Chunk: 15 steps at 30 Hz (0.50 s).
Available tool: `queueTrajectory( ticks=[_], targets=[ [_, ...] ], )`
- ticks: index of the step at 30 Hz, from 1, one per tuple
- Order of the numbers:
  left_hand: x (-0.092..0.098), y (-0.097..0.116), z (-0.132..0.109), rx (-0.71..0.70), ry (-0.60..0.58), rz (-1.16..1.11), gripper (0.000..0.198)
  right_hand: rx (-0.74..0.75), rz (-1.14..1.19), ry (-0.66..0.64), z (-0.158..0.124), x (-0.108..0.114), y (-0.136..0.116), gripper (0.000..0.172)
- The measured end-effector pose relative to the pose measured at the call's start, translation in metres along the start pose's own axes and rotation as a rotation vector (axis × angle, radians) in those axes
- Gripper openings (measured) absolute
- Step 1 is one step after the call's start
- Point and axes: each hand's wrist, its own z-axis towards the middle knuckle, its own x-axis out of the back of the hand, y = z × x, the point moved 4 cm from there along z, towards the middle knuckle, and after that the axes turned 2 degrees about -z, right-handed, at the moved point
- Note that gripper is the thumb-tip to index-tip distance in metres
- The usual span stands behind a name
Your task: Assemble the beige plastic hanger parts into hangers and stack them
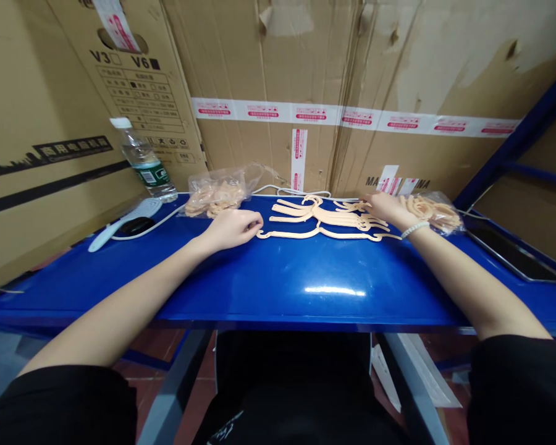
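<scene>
Flat, pale wood-coloured pieces (pixel 340 217) with curled ends lie grouped on the blue tabletop between my hands. Along their near side runs a long thin strip (pixel 291 234) with hooked ends. My left hand (pixel 236 227) is closed at the left end of this strip, its fingertips curled in. Whether it grips the strip cannot be made out. My right hand (pixel 388 208) reaches over the right side of the group, fingers bent down among small pieces (pixel 347 205). Its fingertips are partly hidden, and what they pinch is unclear. A beaded bracelet (pixel 416 229) circles the right wrist.
Clear plastic bags of similar pieces lie at left (pixel 220 193) and right (pixel 438 213). Farther left are a water bottle (pixel 151 170), a light-blue hairbrush (pixel 125 222) and a black mouse-like object (pixel 138 226). A phone (pixel 514 253) lies at right. Cardboard boxes (pixel 269 154) stand behind.
</scene>
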Motion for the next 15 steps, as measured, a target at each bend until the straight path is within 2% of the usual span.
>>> queueTrajectory(
  ticks=[5,10,13,15],
  targets=[
    [0.002,0.003,-0.001,-0.013,0.033,0.028,0.027,-0.040,-0.007,0.033,0.010,-0.003,-0.005,0.030],
    [0.003,0.005,-0.001,-0.035,0.062,-0.009,0.027,-0.074,0.024,0.114,0.006,0.013,-0.002,0.028],
    [0.006,0.007,-0.001,-0.002,0.102,-0.135,0.024,-0.110,0.084,0.201,-0.006,0.028,0.002,0.033],
    [0.005,0.013,0.001,0.048,0.106,-0.335,0.023,-0.156,0.281,0.307,-0.020,0.038,-0.002,0.032]
  ],
)
